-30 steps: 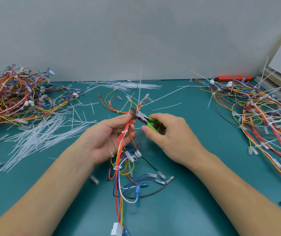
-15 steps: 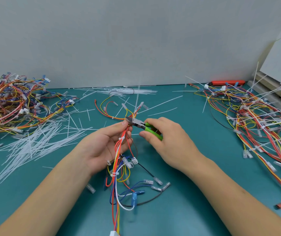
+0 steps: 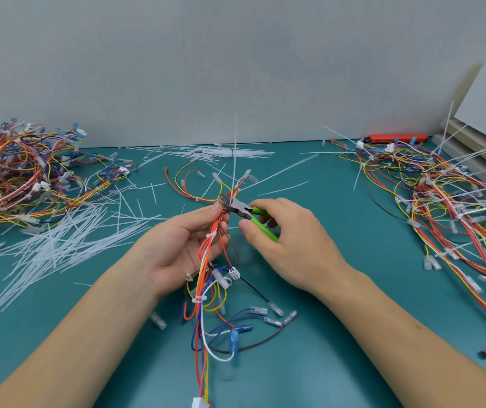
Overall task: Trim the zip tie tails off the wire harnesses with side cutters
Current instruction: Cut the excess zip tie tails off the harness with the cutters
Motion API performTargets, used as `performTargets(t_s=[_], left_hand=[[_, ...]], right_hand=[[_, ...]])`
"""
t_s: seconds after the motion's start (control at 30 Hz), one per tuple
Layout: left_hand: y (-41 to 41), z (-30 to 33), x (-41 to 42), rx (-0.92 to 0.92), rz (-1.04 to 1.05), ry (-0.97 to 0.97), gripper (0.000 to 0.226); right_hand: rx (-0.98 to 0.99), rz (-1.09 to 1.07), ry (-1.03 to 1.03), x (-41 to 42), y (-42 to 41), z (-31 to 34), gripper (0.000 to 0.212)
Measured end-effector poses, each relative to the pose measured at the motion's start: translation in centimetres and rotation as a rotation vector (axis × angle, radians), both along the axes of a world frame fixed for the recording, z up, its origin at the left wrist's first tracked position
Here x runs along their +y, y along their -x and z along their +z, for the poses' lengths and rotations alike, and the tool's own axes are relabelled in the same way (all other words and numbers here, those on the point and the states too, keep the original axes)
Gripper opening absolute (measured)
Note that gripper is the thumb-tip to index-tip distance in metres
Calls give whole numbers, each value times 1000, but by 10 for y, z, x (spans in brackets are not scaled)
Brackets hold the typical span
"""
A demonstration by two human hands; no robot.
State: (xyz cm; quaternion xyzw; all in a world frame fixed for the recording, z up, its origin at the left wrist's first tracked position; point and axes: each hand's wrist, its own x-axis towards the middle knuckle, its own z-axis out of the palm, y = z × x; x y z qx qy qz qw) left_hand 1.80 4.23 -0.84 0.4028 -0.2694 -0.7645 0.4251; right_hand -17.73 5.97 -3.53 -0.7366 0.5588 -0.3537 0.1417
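Left hand [image 3: 177, 248] grips wire harness [image 3: 206, 260] above the tabletop [image 3: 338, 260]; right hand [image 3: 288, 240] squeezes side cutters [image 3: 237, 208] at zip tie tail [image 3: 235, 160] (upright). Risk: jaws crowd the wires, may nick insulation.

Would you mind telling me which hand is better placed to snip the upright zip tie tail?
Right: the right hand grips the side cutters at the zip tie tail; the left hand holds the harness.

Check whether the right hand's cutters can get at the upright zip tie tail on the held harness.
Probably yes. The right hand has the cutters already at the base of the tail, which stands free above the left hand; nothing blocks it.
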Motion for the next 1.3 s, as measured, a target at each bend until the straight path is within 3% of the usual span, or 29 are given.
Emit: performTargets(t_s=[0.1, 0.3, 1.1, 1.3], left_hand=[[0, 0, 1, 7, -1, 10, 13], [0, 2, 0, 31, -36, 6, 13], [-2, 2, -1, 20, -21, -18, 22], [-3, 3, -1, 36, -26, -35, 21]], right_hand=[[-21, -19, 19, -1, 0, 0, 25], [-60, -91, 40, -5, 4, 3, 39], [-125, -17, 106, -5, 5, -1, 30], [-98, -65, 96, -8, 5, 0, 37]])
